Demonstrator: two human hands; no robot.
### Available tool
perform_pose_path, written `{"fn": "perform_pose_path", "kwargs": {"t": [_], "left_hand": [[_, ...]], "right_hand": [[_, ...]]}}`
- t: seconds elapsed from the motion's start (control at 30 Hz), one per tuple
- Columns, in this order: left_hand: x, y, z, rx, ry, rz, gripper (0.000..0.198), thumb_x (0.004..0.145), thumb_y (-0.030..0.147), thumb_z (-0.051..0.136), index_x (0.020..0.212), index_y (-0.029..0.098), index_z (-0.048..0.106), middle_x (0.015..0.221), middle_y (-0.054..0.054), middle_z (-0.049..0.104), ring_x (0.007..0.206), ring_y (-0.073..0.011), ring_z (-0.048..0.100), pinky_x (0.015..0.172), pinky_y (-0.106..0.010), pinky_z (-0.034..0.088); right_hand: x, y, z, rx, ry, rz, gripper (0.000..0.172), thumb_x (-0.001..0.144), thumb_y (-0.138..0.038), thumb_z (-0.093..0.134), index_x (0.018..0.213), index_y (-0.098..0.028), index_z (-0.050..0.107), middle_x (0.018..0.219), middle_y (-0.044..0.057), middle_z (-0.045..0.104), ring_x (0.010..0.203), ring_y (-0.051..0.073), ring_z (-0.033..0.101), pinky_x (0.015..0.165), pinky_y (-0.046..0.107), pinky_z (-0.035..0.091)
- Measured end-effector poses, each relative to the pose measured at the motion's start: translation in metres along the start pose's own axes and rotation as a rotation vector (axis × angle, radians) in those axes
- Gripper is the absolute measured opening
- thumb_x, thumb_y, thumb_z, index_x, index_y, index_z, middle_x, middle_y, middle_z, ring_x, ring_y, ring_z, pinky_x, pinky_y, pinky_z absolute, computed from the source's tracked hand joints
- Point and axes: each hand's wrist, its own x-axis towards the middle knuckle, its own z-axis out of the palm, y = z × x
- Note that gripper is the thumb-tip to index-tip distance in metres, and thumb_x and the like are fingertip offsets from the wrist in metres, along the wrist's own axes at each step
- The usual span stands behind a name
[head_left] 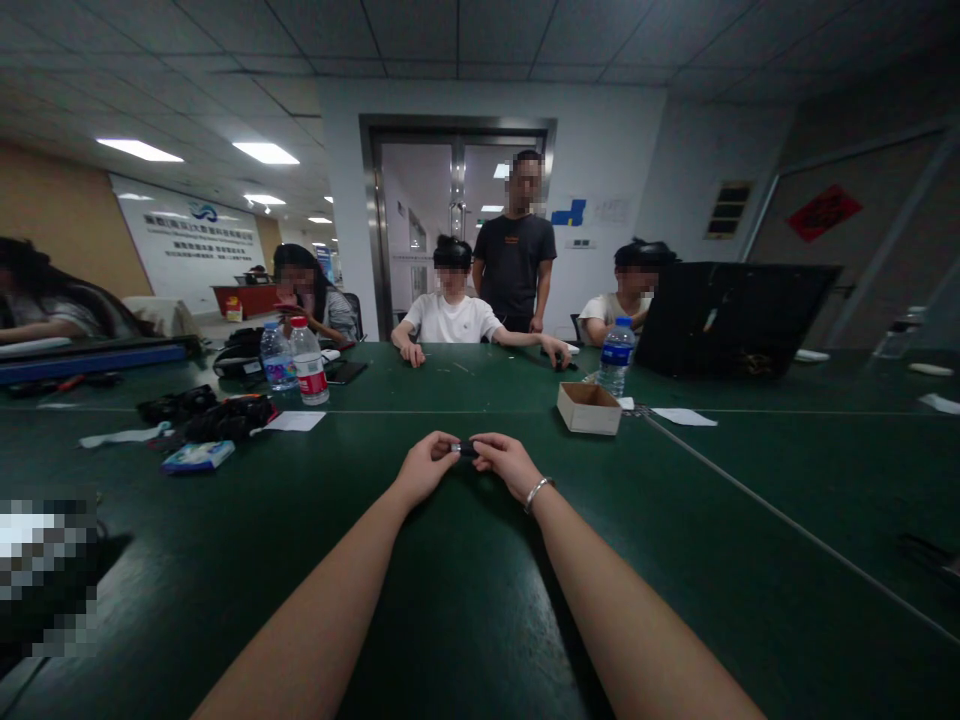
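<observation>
Just above the green table (465,580), both hands meet in front of me at a small black tube (464,450) with a silvery part toward its left end. Fingers and thumb of my left hand (424,468) pinch that left end. My right hand (512,466), with a silver bracelet (538,492) at the wrist, grips the right end. The fingers cover both ends, and the tube is too small for me to tell its exact kind. It lies roughly level between the hands.
An open cardboard box (589,410) stands right of my hands, near a blue-labelled water bottle (616,358). Leftward are a red-labelled bottle (309,365), black straps (225,415) and a blue-white packet (197,457). A large black case (731,320) stands far right. Several people are across the table.
</observation>
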Motion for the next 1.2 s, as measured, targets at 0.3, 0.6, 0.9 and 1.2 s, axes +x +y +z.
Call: {"fn": "perform_pose_path", "kwargs": {"t": [0.3, 0.6, 0.9, 1.2], "left_hand": [[-0.005, 0.007, 0.0, 0.158, -0.016, -0.099, 0.041, 0.08, 0.055, 0.043, 0.084, 0.018, 0.061, 0.077, -0.003, 0.063, 0.074, -0.017, 0.057, 0.069, -0.027, 0.043], [0.007, 0.006, 0.0, 0.047, -0.047, -0.112, 0.03, 0.072, 0.039, 0.059, 0.091, 0.015, 0.059, 0.077, -0.004, 0.062, 0.07, -0.0152, 0.057, 0.067, -0.027, 0.044], [0.01, -0.002, 0.002, -0.011, 0.066, -0.127, 0.043, 0.071, 0.048, 0.061, 0.101, 0.017, 0.059, 0.096, -0.009, 0.063, 0.08, -0.0168, 0.059, 0.064, -0.025, 0.045], [0.002, -0.002, 0.007, 0.091, 0.069, -0.099, 0.041, 0.077, 0.054, 0.048, 0.088, 0.016, 0.062, 0.077, -0.005, 0.063, 0.07, -0.0164, 0.058, 0.065, -0.027, 0.044]], "right_hand": [[-0.002, -0.001, -0.001, 0.002, -0.008, -0.004, 0.014, 0.073, -0.011, 0.067, 0.087, -0.011, 0.066, 0.069, 0.004, 0.064, 0.055, 0.009, 0.059, 0.052, 0.016, 0.051], [0.003, 0.004, -0.005, 0.043, -0.008, 0.012, 0.014, 0.076, -0.008, 0.063, 0.089, -0.009, 0.065, 0.071, 0.005, 0.064, 0.055, 0.009, 0.06, 0.054, 0.017, 0.052], [0.004, 0.001, -0.004, 0.041, -0.006, 0.019, 0.014, 0.077, -0.008, 0.062, 0.09, -0.009, 0.065, 0.071, 0.006, 0.064, 0.056, 0.009, 0.06, 0.054, 0.017, 0.051], [0.002, 0.0, -0.002, 0.033, 0.017, 0.019, 0.012, 0.076, -0.005, 0.061, 0.087, -0.008, 0.065, 0.069, 0.005, 0.064, 0.054, 0.009, 0.059, 0.052, 0.017, 0.05]]}}
